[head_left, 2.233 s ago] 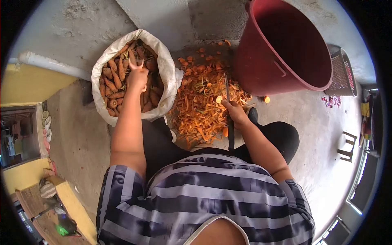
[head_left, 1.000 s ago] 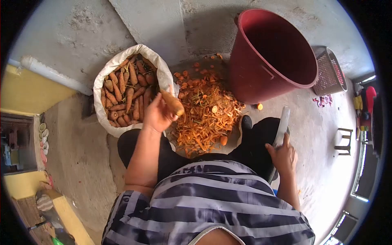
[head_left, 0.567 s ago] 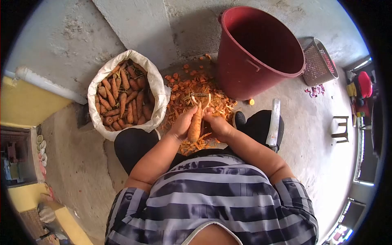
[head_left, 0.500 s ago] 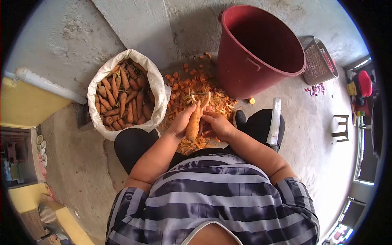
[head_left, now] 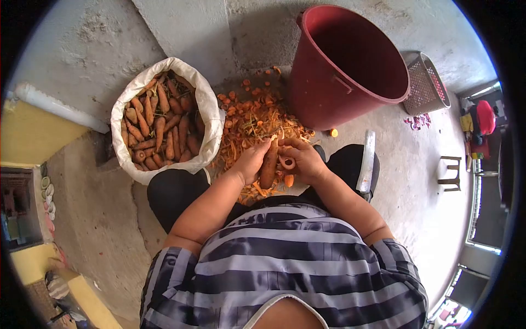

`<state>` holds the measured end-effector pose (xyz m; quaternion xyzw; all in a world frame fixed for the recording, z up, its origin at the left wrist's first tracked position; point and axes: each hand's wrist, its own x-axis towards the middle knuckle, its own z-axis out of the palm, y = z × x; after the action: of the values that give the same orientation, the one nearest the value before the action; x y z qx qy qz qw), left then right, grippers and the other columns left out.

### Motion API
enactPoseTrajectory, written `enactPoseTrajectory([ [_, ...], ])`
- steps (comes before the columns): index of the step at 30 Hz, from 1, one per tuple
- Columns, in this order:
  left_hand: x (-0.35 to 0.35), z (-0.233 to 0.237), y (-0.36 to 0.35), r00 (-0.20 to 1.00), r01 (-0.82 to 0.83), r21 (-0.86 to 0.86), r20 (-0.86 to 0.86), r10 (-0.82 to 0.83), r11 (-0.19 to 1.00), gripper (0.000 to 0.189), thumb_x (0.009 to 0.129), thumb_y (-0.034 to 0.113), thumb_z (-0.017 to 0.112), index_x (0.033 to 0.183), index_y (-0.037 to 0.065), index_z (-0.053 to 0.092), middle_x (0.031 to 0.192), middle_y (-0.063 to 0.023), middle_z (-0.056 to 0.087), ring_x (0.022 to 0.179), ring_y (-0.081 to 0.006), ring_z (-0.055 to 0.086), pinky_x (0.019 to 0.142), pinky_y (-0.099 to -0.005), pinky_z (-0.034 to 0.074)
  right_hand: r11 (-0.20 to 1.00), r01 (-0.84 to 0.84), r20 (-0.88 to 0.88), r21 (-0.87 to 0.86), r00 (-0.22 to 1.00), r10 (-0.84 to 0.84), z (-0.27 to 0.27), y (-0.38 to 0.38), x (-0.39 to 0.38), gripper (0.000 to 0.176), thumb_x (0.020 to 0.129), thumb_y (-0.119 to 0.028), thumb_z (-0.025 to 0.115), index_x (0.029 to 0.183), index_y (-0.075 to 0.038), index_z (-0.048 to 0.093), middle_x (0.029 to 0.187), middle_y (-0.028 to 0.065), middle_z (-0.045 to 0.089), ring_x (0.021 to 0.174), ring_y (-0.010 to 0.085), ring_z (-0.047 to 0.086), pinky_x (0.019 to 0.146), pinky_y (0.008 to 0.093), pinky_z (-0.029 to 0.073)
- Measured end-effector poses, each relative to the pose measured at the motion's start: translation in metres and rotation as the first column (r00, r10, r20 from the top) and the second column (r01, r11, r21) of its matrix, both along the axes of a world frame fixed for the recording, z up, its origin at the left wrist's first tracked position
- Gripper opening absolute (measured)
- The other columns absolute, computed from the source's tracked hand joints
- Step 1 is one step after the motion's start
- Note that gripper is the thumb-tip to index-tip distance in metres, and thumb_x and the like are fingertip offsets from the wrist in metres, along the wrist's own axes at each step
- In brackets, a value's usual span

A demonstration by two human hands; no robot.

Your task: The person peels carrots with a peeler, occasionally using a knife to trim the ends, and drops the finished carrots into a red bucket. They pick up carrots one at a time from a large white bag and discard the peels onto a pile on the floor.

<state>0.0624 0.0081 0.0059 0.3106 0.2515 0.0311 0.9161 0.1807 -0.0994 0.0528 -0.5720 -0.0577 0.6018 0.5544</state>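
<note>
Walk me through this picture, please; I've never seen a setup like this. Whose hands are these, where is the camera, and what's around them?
There is no machine here: these are a person's own bare hands. One camera, worn on the head, looks forward and down, so the wearer's striped shirt fills the bottom.

The left hand holds a long brownish-orange carrot. The right hand holds a pale tool with a ring-shaped end, mostly hidden by the fingers.

On the grey floor lies a heap of orange peelings and slices, between a white sack of carrots and a tall dark-red bucket. A long, flat silvery blade rests on the right leg.
</note>
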Motion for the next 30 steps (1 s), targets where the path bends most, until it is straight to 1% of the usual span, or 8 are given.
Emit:
enactPoseTrajectory([
  [5,-0.003,0.007,0.007,0.984,0.174,0.042,-0.054,-0.172,0.984,0.048,0.094,0.042,0.028,0.112,0.004,0.050,0.092,-0.0115,0.059,0.076,-0.0177,0.060,0.056,-0.0307,0.052,0.998,0.063,-0.097,-0.012,0.993,-0.064,-0.018,-0.010,0.012,0.022,0.082,-0.008,0.050,0.102,0.000,0.055,0.092,0.0098,0.057,0.073,0.0195,0.059,0.063,0.0295,0.050],
  [11,-0.003,-0.005,0.022,0.971,-0.167,-0.181,-0.200,0.130,0.969,0.027,0.090,0.024,0.042,0.099,0.000,0.050,0.083,-0.0114,0.057,0.071,-0.0202,0.059,0.060,-0.0290,0.051,0.991,0.061,-0.044,0.115,0.997,-0.056,-0.004,-0.011,0.031,0.025,0.085,-0.017,0.050,0.104,0.000,0.053,0.107,0.0135,0.055,0.076,0.0195,0.060,0.065,0.0272,0.048],
  [12,-0.003,-0.004,0.024,0.964,-0.205,-0.147,-0.203,0.173,0.968,0.027,0.090,0.024,0.043,0.099,0.000,0.049,0.082,-0.0112,0.057,0.071,-0.0203,0.059,0.060,-0.0291,0.051,0.968,-0.046,0.189,0.245,0.982,-0.001,-0.005,-0.013,0.031,0.030,0.083,-0.016,0.057,0.106,0.001,0.051,0.104,0.0125,0.058,0.077,0.0169,0.060,0.065,0.0257,0.048],
  [15,-0.005,-0.004,0.029,0.959,-0.244,-0.195,-0.192,0.207,0.950,0.027,0.089,0.024,0.046,0.100,0.000,0.049,0.078,-0.0094,0.057,0.067,-0.0186,0.058,0.056,-0.0287,0.050,0.973,-0.221,0.733,-0.060,0.652,0.193,-0.008,-0.008,0.037,0.035,0.077,-0.012,0.065,0.107,0.002,0.053,0.094,0.0093,0.061,0.078,0.0121,0.059,0.063,0.0235,0.048],
  [16,-0.007,-0.003,0.029,0.964,-0.231,-0.235,-0.189,0.189,0.944,0.028,0.089,0.025,0.046,0.100,0.000,0.049,0.077,-0.0091,0.056,0.067,-0.0182,0.058,0.055,-0.0286,0.050,0.976,-0.130,0.800,-0.174,0.560,0.217,-0.005,-0.006,0.034,0.032,0.072,-0.008,0.069,0.099,0.002,0.056,0.082,0.0050,0.061,0.074,0.0083,0.057,0.060,0.0217,0.047],
  [20,-0.009,-0.011,0.034,0.978,-0.161,-0.320,-0.180,0.107,0.934,0.030,0.090,0.029,0.042,0.101,0.001,0.049,0.075,-0.0087,0.056,0.062,-0.0168,0.057,0.051,-0.0286,0.048,0.997,-0.073,0.887,0.035,0.462,0.002,0.016,0.004,0.032,0.017,0.074,-0.009,0.067,0.083,0.001,0.056,0.077,0.0060,0.058,0.061,0.0083,0.055,0.053,0.0222,0.046],
  [23,-0.011,-0.012,0.032,0.994,-0.092,-0.368,-0.089,0.064,0.925,0.031,0.090,0.029,0.041,0.102,0.001,0.050,0.076,-0.0091,0.056,0.060,-0.0171,0.057,0.049,-0.0290,0.047,0.983,-0.040,0.475,0.181,0.879,-0.052,0.026,0.013,0.043,0.020,0.077,-0.012,0.066,0.087,0.000,0.055,0.078,0.0082,0.058,0.056,0.0101,0.055,0.050,0.0227,0.046],
  [30,-0.003,-0.012,0.022,0.989,-0.139,-0.459,-0.010,0.151,0.878,0.031,0.088,0.023,0.042,0.104,-0.002,0.052,0.081,-0.0116,0.058,0.066,-0.0185,0.060,0.055,-0.0283,0.052,0.916,0.064,0.024,0.397,0.997,-0.079,0.015,0.046,0.014,0.027,0.076,-0.016,0.068,0.088,-0.001,0.049,0.064,0.0092,0.056,0.047,0.0156,0.055,0.039,0.0232,0.045],
])
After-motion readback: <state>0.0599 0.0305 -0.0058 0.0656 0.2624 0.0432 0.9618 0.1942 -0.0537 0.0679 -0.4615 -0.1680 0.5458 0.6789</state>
